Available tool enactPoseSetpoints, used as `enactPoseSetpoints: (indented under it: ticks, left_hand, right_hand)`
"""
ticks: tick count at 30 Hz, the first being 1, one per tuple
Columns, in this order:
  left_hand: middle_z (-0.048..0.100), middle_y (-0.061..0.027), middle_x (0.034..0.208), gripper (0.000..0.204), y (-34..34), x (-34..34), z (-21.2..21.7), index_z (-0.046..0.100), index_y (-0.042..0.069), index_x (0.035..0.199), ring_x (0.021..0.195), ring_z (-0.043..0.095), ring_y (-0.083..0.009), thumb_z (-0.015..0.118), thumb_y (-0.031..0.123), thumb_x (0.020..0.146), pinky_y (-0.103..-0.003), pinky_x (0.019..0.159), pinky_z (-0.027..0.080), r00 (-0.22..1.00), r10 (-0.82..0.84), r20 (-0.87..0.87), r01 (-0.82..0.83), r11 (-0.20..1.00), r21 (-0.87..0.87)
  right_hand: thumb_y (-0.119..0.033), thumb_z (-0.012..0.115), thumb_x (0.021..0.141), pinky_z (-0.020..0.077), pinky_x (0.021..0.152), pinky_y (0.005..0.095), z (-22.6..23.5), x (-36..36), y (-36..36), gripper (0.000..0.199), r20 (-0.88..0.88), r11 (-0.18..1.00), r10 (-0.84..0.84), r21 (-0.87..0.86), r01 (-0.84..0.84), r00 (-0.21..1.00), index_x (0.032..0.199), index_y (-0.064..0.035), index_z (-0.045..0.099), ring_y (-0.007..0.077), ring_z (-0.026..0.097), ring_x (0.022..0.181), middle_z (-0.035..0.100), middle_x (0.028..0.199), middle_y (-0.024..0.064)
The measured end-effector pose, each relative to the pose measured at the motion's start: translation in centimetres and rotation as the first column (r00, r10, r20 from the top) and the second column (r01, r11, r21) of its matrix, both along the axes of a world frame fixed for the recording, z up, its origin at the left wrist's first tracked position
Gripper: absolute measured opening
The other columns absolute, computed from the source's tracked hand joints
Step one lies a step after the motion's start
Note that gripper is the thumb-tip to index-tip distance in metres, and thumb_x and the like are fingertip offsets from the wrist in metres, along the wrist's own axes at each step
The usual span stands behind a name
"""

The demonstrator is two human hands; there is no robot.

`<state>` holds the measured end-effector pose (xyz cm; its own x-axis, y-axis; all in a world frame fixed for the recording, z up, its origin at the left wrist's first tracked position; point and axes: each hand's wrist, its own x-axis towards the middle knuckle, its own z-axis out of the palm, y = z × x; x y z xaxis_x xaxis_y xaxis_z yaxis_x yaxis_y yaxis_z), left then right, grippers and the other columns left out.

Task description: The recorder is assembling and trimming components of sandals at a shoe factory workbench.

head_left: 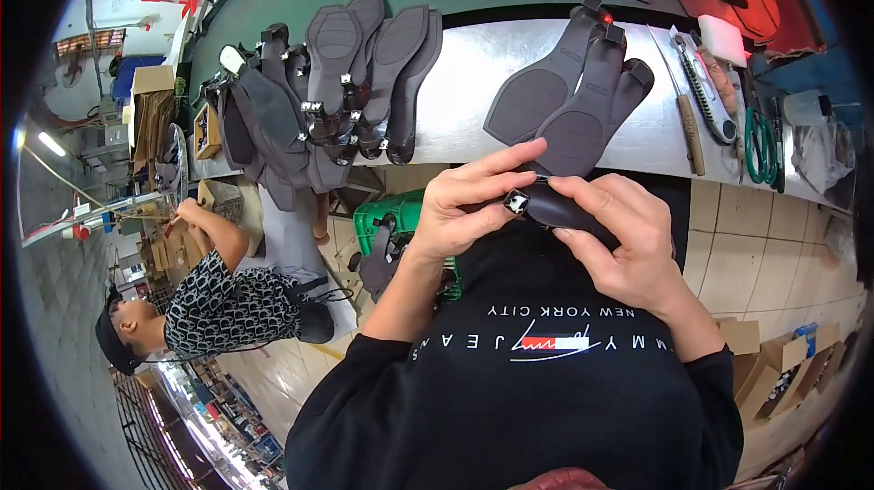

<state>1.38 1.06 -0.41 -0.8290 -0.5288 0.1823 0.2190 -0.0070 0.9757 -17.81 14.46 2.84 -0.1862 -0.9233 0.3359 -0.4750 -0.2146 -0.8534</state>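
Note:
Close to my chest, both hands are closed round a black heeled shoe sole (557,210). My left hand (469,203) pinches it at the heel end, where a small pale patch shows on the end face. With thumb and fingers, my right hand (628,235) grips its other side and touches the top edge near the left fingertips. Much of the sole is hidden by my fingers and blends into my black sweatshirt. Just beyond my hands, several dark grey heeled soles (575,131) lie overlapping on the metal table (473,62).
More heeled soles (401,62) are piled at the table's left. On the right lie a wooden-handled awl (689,131), a utility knife (706,90), green-handled scissors (757,149) and a white block (722,40). A green crate (369,222) stands below; a co-worker (214,299) is at the left.

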Motion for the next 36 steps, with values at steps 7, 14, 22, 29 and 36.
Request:
enactPoseSetpoints:
  ticks: [7,14,22,29,36]
  left_hand:
    - [0.05,-0.0245,0.14,0.048,0.3,-0.2,0.9,0.064,-0.004,0.122,0.119,0.058,-0.0237,0.052,-0.015,0.076,-0.027,0.09,0.049,0.997,-0.029,0.069,0.036,0.994,-0.103]
    - [0.049,-0.0213,0.141,0.047,1.1,-0.6,1.2,0.059,0.001,0.129,0.122,0.055,-0.0226,0.051,-0.012,0.085,-0.028,0.086,0.056,0.981,0.01,0.196,-0.046,0.982,0.184]
    - [0.048,-0.0142,0.143,0.049,1.8,-1.1,1.5,0.055,0.003,0.134,0.117,0.057,-0.0191,0.042,-0.009,0.088,-0.027,0.08,0.059,0.955,0.022,0.297,-0.131,0.927,0.352]
    - [0.054,-0.0189,0.136,0.046,2.1,-1.5,1.3,0.056,-0.003,0.13,0.111,0.062,-0.0199,0.048,-0.008,0.086,-0.027,0.076,0.06,0.935,0.094,0.342,-0.196,0.94,0.278]
    - [0.064,-0.0134,0.122,0.047,0.8,-1.7,1.5,0.063,-0.002,0.123,0.095,0.066,-0.0132,0.052,-0.011,0.078,-0.023,0.07,0.06,0.879,0.061,0.473,-0.253,0.9,0.354]
  right_hand:
    - [-0.007,0.075,0.069,0.0494,0.062,0.0368,0.0,0.2,0.0,0.043,-0.115,1.0,-0.016,0.003,0.017,0.993,0.111,-0.0044,0.065,0.0281,0.062,0.072,0.061,0.081,0.0093]
    - [-0.009,0.073,0.072,0.0489,0.063,0.0374,-1.0,0.0,-0.3,0.045,-0.04,0.992,0.018,0.125,-0.013,0.999,0.116,-0.0057,0.062,0.0295,0.062,0.072,0.061,0.082,0.0109]
    - [-0.006,0.072,0.072,0.049,0.062,0.0357,-1.8,0.1,-0.6,0.023,0.078,0.979,0.018,0.202,-0.033,0.997,0.095,-0.009,0.07,0.0276,0.062,0.07,0.062,0.081,0.0078]
    - [-0.009,0.073,0.071,0.0484,0.062,0.0363,-2.3,0.1,-0.9,0.02,-0.092,0.988,0.031,0.156,-0.017,0.995,0.09,-0.011,0.071,0.0257,0.062,0.072,0.058,0.079,0.0062]
    - [-0.012,0.077,0.067,0.0476,0.065,0.038,-2.5,-0.6,-1.5,0.023,-0.098,0.969,0.187,0.184,-0.167,0.977,0.089,-0.014,0.07,0.0271,0.06,0.077,0.056,0.085,0.0063]
